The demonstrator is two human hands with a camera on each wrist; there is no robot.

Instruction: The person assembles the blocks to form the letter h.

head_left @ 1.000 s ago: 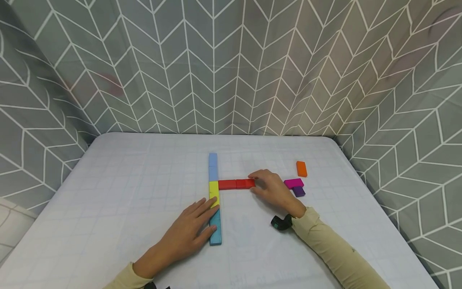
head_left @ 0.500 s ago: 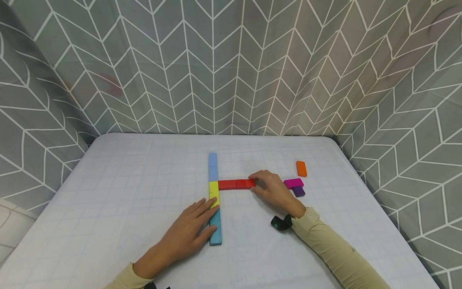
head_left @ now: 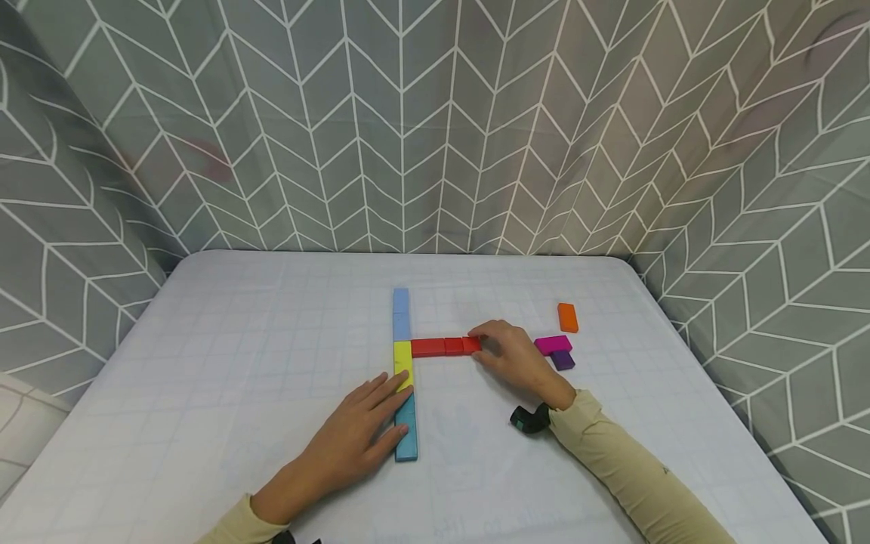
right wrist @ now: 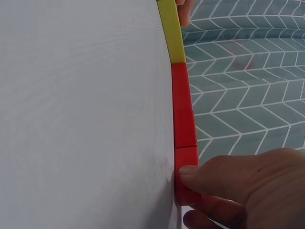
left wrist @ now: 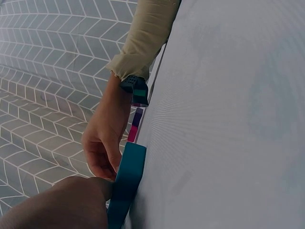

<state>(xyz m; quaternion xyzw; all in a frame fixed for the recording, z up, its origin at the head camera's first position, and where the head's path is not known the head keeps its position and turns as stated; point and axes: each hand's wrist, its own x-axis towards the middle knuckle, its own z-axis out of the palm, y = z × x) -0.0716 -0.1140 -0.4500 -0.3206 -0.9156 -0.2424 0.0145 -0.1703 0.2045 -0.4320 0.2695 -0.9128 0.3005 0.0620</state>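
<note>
Coloured blocks form a sideways T on the table. Its upright has light blue blocks (head_left: 402, 313) at the far end, yellow blocks (head_left: 402, 355) in the middle and teal blocks (head_left: 405, 438) nearest me. A row of red blocks (head_left: 428, 347) runs rightward from the yellow part. My left hand (head_left: 347, 438) lies along the upright with its fingers extended, fingertips on the yellow and teal blocks. At the row's right end, my right hand (head_left: 513, 357) pinches the last red block (right wrist: 186, 157); the right wrist view shows the thumb on its near side.
Right of my right hand lie an orange block (head_left: 568, 318), a magenta block (head_left: 553, 345) and a purple block (head_left: 563, 360), the last two touching. The white table (head_left: 238, 340) has rounded far corners, with a grey patterned curtain (head_left: 435, 151) behind it.
Both hands stay nearly where they were. A seam in the red row beside the right fingertips shows more clearly than a second ago.
</note>
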